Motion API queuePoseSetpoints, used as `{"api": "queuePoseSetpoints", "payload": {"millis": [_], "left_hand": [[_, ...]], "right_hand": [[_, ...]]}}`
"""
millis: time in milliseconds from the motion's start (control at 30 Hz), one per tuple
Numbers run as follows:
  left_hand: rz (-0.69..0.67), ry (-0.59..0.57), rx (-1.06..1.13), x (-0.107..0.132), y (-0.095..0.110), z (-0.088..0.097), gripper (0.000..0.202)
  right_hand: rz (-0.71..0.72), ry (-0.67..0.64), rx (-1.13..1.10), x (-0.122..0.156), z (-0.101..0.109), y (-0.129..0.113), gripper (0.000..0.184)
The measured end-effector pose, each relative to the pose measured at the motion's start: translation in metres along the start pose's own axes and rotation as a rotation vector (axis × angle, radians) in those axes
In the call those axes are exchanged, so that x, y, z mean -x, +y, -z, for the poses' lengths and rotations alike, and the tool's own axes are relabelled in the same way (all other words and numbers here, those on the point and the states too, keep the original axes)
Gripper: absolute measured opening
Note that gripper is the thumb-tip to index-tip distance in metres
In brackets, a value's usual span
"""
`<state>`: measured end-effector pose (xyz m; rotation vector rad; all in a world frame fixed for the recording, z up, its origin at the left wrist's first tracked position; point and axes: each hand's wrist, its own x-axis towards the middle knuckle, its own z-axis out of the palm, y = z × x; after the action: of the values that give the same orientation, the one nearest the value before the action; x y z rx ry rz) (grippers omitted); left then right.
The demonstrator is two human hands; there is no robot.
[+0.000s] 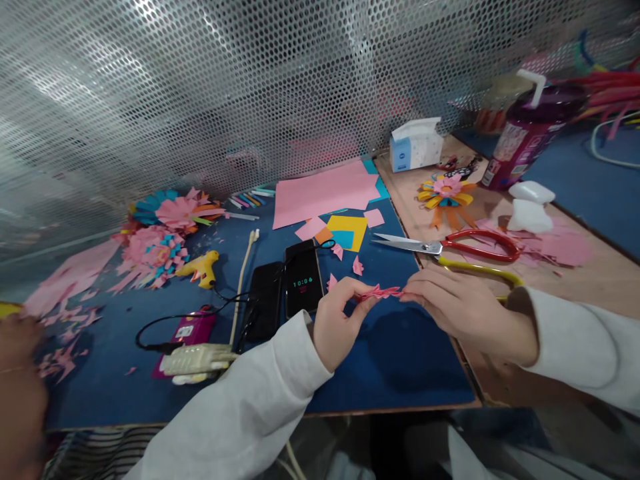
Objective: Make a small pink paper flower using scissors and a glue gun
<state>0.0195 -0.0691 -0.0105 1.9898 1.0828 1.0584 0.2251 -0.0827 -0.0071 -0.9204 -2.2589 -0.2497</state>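
Grip of the bare left hand (336, 328) pinched on the left end of a short strip of pleated pink paper (383, 293); grip of the bare right hand (463, 312) closed on the opposite end, the strip held level above a blue-surfaced worktop (120, 397), near its front edge.

Just beyond, small folded pink paper pieces (357, 266) scattered loose. Close behind the right hand, long silver-bladed scissors (435, 249) with one red and one yellow handle, lying with handles spread. Left of the left hand, a black smartphone lit with "10:06" (303, 283), beside a second flat black device (264, 300).

Farther back, a square of yellow paper (359, 228) and large pink paper sheets (320, 193). To the right, a yellow, orange and pink paper flower (449, 191), a blue-and-white tissue pack (413, 150) and a purple drink container with a white straw (523, 143).

To the left, a yellow glue gun (203, 269) near pink-and-blue paper flowers (157, 253); at the far left edge, another person's hand (20, 340), blurred. Behind everything, a perforated metal screen (300, 87).
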Motion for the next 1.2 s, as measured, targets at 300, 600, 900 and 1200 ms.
{"api": "queuePoseSetpoints", "payload": {"millis": [300, 600, 900, 1200], "left_hand": [[-0.046, -0.012, -0.012, -0.0007, 0.0003, 0.0003, 0.004], [-0.058, -0.002, -0.003, -0.0008, 0.0034, -0.0008, 0.005], [-0.012, -0.001, 0.033, -0.0011, 0.0046, -0.0025, 0.004], [0.13, -0.035, 0.158, -0.0008, 0.0039, -0.0042, 0.01]], "right_hand": [[-0.021, 0.009, -0.018, 0.0023, -0.002, 0.0013, 0.02], [-0.026, 0.017, -0.012, 0.0017, -0.0018, 0.0003, 0.02], [-0.018, 0.019, -0.045, 0.0025, -0.004, 0.0015, 0.019], [-0.083, 0.029, -0.057, 0.0031, -0.0086, 0.0016, 0.02]]}}
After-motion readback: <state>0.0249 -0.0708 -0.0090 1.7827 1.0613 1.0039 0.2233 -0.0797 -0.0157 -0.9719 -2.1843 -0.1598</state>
